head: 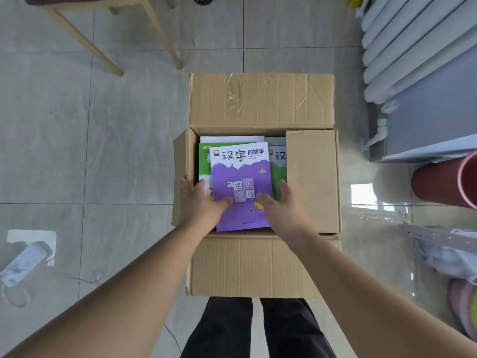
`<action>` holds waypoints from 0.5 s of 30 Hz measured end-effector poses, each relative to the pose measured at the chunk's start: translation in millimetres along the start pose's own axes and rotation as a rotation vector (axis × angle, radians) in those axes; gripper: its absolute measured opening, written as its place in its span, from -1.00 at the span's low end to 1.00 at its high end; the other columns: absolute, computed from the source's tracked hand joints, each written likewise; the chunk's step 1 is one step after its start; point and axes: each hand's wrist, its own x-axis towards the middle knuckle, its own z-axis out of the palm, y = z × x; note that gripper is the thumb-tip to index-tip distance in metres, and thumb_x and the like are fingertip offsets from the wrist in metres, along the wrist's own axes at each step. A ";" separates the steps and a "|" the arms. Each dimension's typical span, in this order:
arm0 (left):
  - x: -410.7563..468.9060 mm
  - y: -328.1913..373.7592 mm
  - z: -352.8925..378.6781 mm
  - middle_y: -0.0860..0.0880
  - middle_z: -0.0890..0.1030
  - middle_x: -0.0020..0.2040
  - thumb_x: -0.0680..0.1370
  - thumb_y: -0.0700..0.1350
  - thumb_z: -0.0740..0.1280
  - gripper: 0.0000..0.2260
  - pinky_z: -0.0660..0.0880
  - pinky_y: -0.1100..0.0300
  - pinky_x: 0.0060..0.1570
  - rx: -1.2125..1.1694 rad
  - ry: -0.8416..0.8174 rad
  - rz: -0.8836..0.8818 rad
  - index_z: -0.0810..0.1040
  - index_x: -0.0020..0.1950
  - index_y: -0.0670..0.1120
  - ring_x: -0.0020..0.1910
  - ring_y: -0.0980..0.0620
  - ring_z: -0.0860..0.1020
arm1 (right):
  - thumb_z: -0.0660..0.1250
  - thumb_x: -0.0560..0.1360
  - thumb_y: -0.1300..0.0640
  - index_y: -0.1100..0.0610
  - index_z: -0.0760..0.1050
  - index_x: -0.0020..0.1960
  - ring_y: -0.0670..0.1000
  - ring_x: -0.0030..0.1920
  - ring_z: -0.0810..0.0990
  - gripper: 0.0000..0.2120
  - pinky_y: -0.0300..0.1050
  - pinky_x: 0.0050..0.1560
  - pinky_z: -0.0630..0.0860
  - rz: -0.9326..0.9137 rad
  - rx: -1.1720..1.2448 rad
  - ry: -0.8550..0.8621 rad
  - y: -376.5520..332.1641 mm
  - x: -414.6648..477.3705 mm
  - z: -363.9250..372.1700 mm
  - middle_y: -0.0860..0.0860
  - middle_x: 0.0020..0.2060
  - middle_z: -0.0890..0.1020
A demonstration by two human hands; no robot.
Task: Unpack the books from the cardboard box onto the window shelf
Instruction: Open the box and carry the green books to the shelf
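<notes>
Purple book [241,182] lies on top of the stack inside the open cardboard box [258,264], btwn the 2 hands. Left hand [204,202] covers its lower-left edge, right hand [281,205] its lower-right. Each thumb rests on the cover, fingers fairly straight, spread past the edges over green books [204,164]; neither is clenched, no clear pinch. Cover: white top band w/ black Chinese title, purple below, 4 pale character squares.

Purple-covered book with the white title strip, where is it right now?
In the head view's centre, the purple-covered book lies topmost in the open brown cardboard box, over green-covered books, left hand and right hand at its sides.
</notes>
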 end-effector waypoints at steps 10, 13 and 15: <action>-22.9 -1.5 -1.0 -0.26 0.21 0.60 0.49 0.11 0.53 -0.65 0.43 -0.03 0.39 0.096 0.013 0.105 0.42 0.11 0.07 0.60 -0.22 0.24 | 0.39 0.57 -0.14 0.06 0.09 0.69 0.24 0.64 0.14 -0.18 0.19 0.59 0.14 -0.026 -0.299 0.327 37.2 -32.0 -63.4 0.18 0.67 0.14; -28.3 -0.9 1.2 -0.16 0.38 0.52 0.53 0.06 0.49 -0.68 0.50 -0.01 0.23 0.102 0.048 0.158 0.51 0.20 0.01 0.47 -0.14 0.43 | 0.37 0.59 -0.11 0.14 0.09 0.69 0.24 0.67 0.07 -0.19 0.16 0.61 0.07 0.085 -0.387 0.314 55.6 -16.1 -91.2 0.20 0.69 0.10; -28.1 0.7 2.5 -0.01 0.50 0.37 0.54 0.03 0.49 -0.67 0.45 0.12 0.03 0.022 0.026 0.187 0.54 0.26 0.05 0.29 0.00 0.54 | 0.38 0.60 -0.05 0.17 0.14 0.66 0.23 0.52 0.37 -0.24 0.08 0.44 0.34 0.121 -0.381 0.222 63.9 -6.2 -99.8 0.17 0.60 0.33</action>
